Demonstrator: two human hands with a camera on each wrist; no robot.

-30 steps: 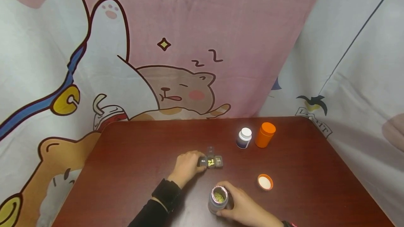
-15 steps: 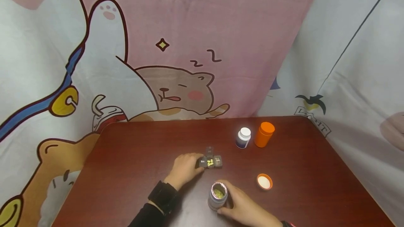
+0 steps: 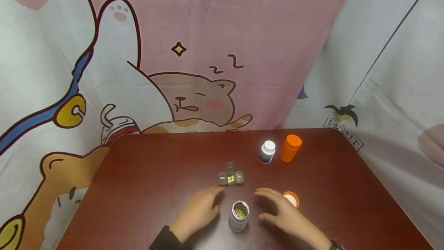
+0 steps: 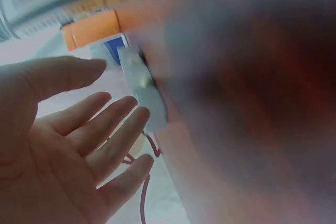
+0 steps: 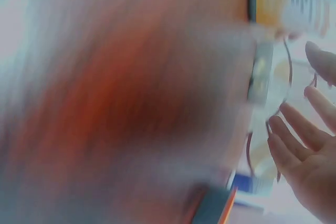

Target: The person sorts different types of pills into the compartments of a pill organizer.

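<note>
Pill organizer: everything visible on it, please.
The pill organizer is a greyish, translucent, plastic-looking row of three compartments, lying flat on the table. The middle lid is flipped open on the far side, exposing yellow pills. Both outer lids look shut, with white lettering too small to read surely. The left grip is near, apparently not touching it.

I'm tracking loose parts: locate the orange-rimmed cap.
In the head view, the cap lies on the table right of center, partly hidden by the right hand, below the orange bottle.

Left grip (image 3: 198, 210) and right grip (image 3: 283, 210) face each other, fingers (image 4: 118, 140) relaxed, slightly spread
</note>
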